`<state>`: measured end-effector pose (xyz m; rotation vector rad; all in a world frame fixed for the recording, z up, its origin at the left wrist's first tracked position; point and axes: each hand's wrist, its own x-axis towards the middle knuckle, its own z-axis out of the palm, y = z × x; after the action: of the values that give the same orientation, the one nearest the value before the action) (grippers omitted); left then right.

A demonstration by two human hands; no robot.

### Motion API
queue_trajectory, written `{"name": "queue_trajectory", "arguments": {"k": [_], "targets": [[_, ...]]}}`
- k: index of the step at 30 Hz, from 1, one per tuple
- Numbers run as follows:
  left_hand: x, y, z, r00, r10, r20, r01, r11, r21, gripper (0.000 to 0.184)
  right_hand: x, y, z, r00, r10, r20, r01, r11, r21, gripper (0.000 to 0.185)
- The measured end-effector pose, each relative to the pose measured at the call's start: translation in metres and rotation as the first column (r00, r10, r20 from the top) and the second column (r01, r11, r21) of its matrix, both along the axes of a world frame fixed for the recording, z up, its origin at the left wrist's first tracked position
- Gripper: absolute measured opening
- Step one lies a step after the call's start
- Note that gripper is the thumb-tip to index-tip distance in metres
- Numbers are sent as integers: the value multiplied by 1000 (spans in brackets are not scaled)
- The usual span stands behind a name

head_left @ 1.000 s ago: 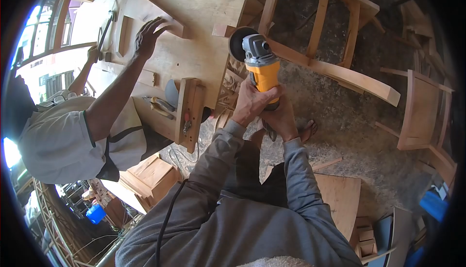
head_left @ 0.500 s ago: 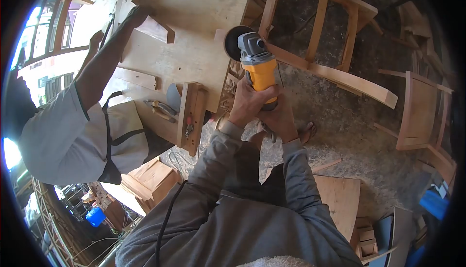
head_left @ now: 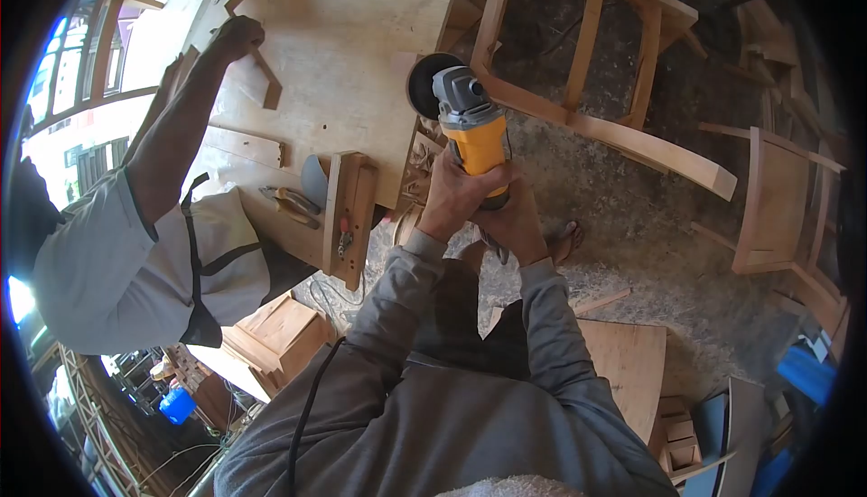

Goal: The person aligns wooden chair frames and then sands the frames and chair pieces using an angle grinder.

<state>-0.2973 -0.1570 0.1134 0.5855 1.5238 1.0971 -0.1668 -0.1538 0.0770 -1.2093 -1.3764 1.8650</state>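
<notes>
A yellow and grey angle grinder (head_left: 479, 140) is held out in front of me, its dark round disc (head_left: 421, 87) at the right edge of the workbench. My left hand (head_left: 454, 197) wraps round the grinder's body from the left. Lower down, my right hand (head_left: 515, 219) closes on its rear end. Whether the disc touches anything or spins, I cannot tell. Across the bench, a co-worker's hand (head_left: 238, 38) is on a short wooden piece (head_left: 264, 80).
Pliers (head_left: 293, 201) lie on the workbench (head_left: 361, 27) beside a wooden block (head_left: 348, 217). A wooden chair frame (head_left: 587, 122) stands on the floor to the right, with another panelled frame (head_left: 772, 199) beyond. A sandalled foot (head_left: 567, 240) shows below my hands. Wooden boxes (head_left: 271, 343) sit lower left.
The grinder and my hands appear slightly further left and lower. The co-worker's hand has shifted left, and the short wooden piece under it has moved left and turned.
</notes>
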Motion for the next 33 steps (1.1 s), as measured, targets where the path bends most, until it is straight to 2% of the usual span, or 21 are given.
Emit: {"name": "queue_trajectory", "arguments": {"k": [2,5,8,11,14,20,26,29,33], "targets": [[2,-1,-6,1000,-15,-17,15,1000,1,37,3,-6,-11,999,-44,18,43,997,63,72],[10,-2,-19,1000,-13,13,13,1000,16,39,10,-7,-20,995,-46,89,41,997,65,71],[19,1,-26,999,-43,24,43,999,2,40,19,-5,-25,995,-41,94,42,999,-12,70],[28,0,-45,997,-77,-24,77,997,-17,42,28,-11,-44,994,-93,62,92,996,13,71],[38,2,-51,993,-101,66,102,995,-18,45,37,-12,-47,989,-134,60,134,991,-2,69],[63,5,-76,989,-144,19,144,988,-55,44,60,-20,-71,979,-172,112,184,977,-108,66],[87,9,-110,951,-308,24,309,943,-128,47,82,-31,-99,938,-342,49,346,929,-130,63],[97,16,-121,939,-336,-79,322,935,-149,46,92,-32,-109,936,-337,101,348,930,-123,62],[103,25,-126,928,-365,-79,349,923,-160,46,102,-22,-109,948,-285,139,303,944,-131,62]]}}
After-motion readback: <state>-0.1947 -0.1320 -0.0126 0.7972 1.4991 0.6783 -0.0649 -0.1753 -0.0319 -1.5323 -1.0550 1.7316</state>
